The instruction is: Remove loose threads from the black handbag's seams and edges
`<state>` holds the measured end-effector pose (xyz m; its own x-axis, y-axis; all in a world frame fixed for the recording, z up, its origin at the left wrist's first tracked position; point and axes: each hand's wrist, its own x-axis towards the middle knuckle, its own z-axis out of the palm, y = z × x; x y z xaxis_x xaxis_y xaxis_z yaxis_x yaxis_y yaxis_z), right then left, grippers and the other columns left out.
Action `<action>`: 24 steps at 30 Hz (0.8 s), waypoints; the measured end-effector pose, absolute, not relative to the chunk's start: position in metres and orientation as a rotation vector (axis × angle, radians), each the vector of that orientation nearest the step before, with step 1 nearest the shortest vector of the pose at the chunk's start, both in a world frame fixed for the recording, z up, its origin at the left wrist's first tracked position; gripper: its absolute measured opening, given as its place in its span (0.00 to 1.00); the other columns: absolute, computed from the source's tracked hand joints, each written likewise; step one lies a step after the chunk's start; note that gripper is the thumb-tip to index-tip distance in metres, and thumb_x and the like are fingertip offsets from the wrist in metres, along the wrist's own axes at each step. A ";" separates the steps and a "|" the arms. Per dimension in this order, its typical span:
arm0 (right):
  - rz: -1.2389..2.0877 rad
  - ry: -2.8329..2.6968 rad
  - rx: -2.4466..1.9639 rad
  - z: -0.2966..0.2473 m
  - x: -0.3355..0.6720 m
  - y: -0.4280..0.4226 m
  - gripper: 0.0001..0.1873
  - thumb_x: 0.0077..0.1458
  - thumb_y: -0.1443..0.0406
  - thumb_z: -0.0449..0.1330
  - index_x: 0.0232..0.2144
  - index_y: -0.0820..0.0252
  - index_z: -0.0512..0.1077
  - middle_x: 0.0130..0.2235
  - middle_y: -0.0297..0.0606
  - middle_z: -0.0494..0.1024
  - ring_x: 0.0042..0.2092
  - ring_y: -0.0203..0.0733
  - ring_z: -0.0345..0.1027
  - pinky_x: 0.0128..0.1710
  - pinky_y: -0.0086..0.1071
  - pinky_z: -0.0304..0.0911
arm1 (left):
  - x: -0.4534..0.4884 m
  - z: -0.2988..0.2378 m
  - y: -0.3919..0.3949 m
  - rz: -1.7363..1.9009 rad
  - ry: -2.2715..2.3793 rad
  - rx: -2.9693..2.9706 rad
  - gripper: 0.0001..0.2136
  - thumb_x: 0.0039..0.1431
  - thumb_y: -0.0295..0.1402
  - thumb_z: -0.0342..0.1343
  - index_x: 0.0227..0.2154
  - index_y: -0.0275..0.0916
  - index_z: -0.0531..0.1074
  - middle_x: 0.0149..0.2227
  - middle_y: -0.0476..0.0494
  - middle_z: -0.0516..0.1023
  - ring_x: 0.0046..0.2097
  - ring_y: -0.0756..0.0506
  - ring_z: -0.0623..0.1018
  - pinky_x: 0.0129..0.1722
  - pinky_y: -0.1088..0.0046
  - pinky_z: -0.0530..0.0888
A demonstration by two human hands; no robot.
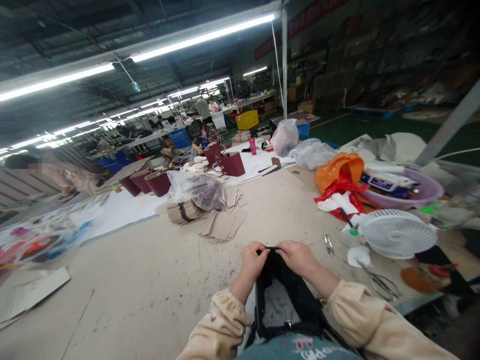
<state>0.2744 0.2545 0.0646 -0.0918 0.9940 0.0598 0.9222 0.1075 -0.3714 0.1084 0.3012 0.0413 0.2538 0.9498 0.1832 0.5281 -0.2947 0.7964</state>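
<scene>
A black bag [300, 295] with a pale grey lining stands close against my body at the table's near edge, its mouth facing up. Along its far rim, my left hand [254, 260] pinches the black edge between thumb and fingers. Just to the right, my right hand [299, 256] grips the same rim, the thumbs a short way apart. A small metal fitting shows on the bag's near rim. The lower part of the bag is hidden below the table edge and by my sleeves.
Right of my hands lie thread snips [328, 243], scissors [380, 281], a white fan [398, 234] and a purple basin [423, 192]. Cardboard pieces [221, 226] and a plastic bag [200, 190] lie ahead. Maroon bags [231, 164] stand farther off, near a seated co-worker [210, 137].
</scene>
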 end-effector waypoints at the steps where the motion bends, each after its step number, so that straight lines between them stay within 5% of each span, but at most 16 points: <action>1: 0.345 -2.090 -1.891 0.065 0.274 0.255 0.15 0.58 0.61 0.48 0.37 0.54 0.74 0.36 0.37 0.78 0.39 0.40 0.70 0.37 0.30 0.59 | 0.109 0.041 0.301 0.900 1.343 1.923 0.03 0.47 0.28 0.58 0.21 0.37 0.73 0.28 0.47 0.78 0.33 0.49 0.75 0.39 0.71 0.71; 12: 0.332 -2.039 -1.904 0.061 0.273 0.256 0.13 0.57 0.61 0.49 0.33 0.54 0.74 0.34 0.35 0.78 0.37 0.40 0.70 0.35 0.30 0.59 | 0.111 0.041 0.301 0.890 1.366 1.907 0.04 0.47 0.29 0.58 0.21 0.37 0.73 0.29 0.47 0.77 0.34 0.49 0.75 0.39 0.71 0.70; 24: 0.345 -2.056 -1.804 0.054 0.281 0.257 0.15 0.58 0.58 0.50 0.40 0.52 0.74 0.38 0.35 0.79 0.40 0.39 0.71 0.39 0.30 0.62 | 0.113 0.037 0.300 0.949 1.328 1.855 0.04 0.46 0.26 0.58 0.19 0.37 0.72 0.28 0.47 0.77 0.34 0.49 0.75 0.38 0.72 0.71</action>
<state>0.2808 0.2569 0.0542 -0.1019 0.9873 0.1221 0.8934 0.1449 -0.4252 0.1129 0.3005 0.0373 0.2221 0.9582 0.1803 0.4810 -0.2685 0.8346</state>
